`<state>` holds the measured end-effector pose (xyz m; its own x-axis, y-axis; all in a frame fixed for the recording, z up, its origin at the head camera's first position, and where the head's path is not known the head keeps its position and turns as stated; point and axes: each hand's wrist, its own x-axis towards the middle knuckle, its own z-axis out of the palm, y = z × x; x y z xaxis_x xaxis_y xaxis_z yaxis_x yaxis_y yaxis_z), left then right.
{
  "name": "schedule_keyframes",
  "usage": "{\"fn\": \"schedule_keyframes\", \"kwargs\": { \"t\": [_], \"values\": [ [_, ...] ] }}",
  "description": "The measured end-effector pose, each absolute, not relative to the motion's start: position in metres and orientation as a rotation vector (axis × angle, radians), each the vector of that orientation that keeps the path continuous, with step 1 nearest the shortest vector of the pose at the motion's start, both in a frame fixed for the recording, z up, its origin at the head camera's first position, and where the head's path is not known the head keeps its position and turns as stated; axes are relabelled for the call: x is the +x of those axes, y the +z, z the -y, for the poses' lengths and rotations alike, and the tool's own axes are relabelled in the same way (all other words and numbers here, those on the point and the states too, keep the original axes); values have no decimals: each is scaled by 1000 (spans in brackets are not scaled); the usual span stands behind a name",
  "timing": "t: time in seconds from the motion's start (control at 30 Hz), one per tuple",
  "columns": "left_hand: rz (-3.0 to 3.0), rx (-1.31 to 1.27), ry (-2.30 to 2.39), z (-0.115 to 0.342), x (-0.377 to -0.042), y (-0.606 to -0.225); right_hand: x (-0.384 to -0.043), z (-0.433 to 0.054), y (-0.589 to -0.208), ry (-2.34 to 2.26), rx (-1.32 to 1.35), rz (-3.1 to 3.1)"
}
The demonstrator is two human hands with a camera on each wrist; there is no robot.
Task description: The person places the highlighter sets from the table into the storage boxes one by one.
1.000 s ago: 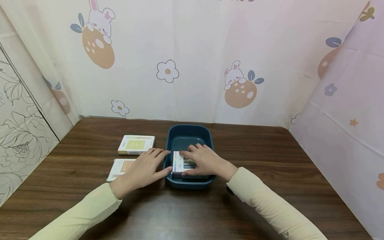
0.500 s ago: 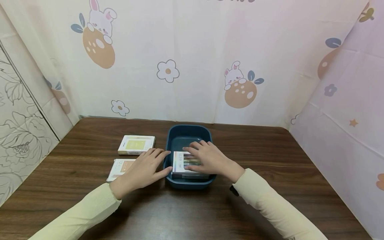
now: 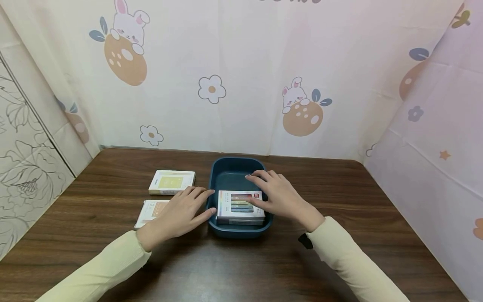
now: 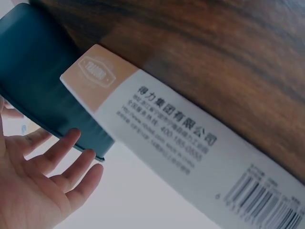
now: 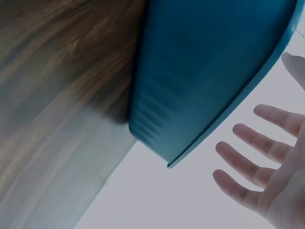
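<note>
A blue plastic bin (image 3: 241, 233) stands on the table. In its near half lies a white box with a window showing coloured sticks (image 3: 225, 206), apparently on top of a similar box. My left hand (image 3: 180, 213) rests at the bin's left rim, thumb and fingers spread. Over the bin's right side hovers my right hand (image 3: 281, 195), fingers loosely bent and holding nothing. In the right wrist view its fingers (image 5: 240, 164) are apart beside the blue wall. A white box with an orange panel (image 3: 151, 212) lies partly behind my left hand.
A white box with a yellow-green panel (image 3: 171, 182) lies left of the bin, farther back. The brown wooden table (image 3: 332, 188) ends at a patterned curtain (image 3: 249, 117) behind and on the right.
My right hand has come off the windowed box and moved up and to the right, uncovering its top. My left hand has stayed at the rim.
</note>
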<state>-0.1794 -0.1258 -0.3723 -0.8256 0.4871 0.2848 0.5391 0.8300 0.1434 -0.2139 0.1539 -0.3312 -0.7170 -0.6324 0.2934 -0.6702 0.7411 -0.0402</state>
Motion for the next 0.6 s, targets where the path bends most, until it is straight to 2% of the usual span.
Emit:
{"fn": "schedule_keyframes", "kwargs": {
  "t": [0.6],
  "values": [
    [2752,-761,-243,162,-189,-365,-212,-179,-347,292,818,2709]
  ]
}}
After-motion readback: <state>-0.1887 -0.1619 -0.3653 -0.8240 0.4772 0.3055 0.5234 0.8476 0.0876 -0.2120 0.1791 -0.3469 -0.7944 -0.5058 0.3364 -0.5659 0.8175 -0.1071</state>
